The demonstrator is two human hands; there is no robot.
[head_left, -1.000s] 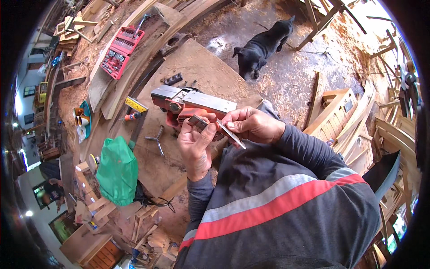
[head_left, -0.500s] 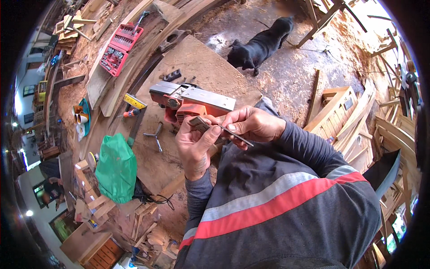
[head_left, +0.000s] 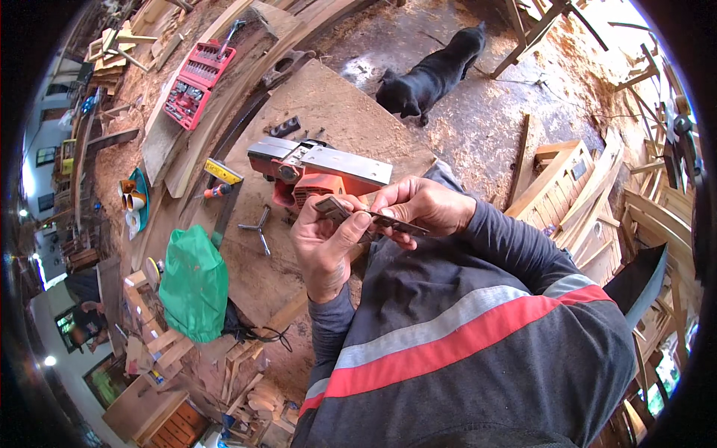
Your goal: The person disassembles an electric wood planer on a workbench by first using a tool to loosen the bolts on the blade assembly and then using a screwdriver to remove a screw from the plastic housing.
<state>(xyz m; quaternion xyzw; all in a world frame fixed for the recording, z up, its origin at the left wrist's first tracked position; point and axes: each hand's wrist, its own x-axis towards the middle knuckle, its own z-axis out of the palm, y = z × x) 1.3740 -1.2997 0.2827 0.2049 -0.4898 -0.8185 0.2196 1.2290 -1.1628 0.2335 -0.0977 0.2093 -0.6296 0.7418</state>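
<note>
Close to my body, my left hand (head_left: pixel 325 243) pinches a small grey metal plate (head_left: pixel 328 206) between thumb and fingers. My right hand (head_left: pixel 418 205) grips a thin, flat dark metal strip, which looks like a planer blade (head_left: pixel 403 225), its broad face partly showing. The fingertips of both hands meet, hiding where the two pieces end. Just beyond them an orange electric planer (head_left: pixel 317 181) lies upside down on the wooden board, its silvery sole (head_left: pixel 347 162) facing up. Left of my left hand lies a three-armed metal wrench (head_left: pixel 258 228).
A green bag (head_left: pixel 194 284) stands at the left. A yellow box (head_left: pixel 223 171), an orange-handled screwdriver (head_left: pixel 218 190) and a black part (head_left: pixel 284 126) lie around the planer. Farther off is a red socket set (head_left: pixel 199 84). A black dog (head_left: pixel 433 75) stands on the shaving-strewn floor.
The strip in my right hand has turned from edge-on so that more of its flat face shows. My left hand keeps its plate in nearly the same place.
</note>
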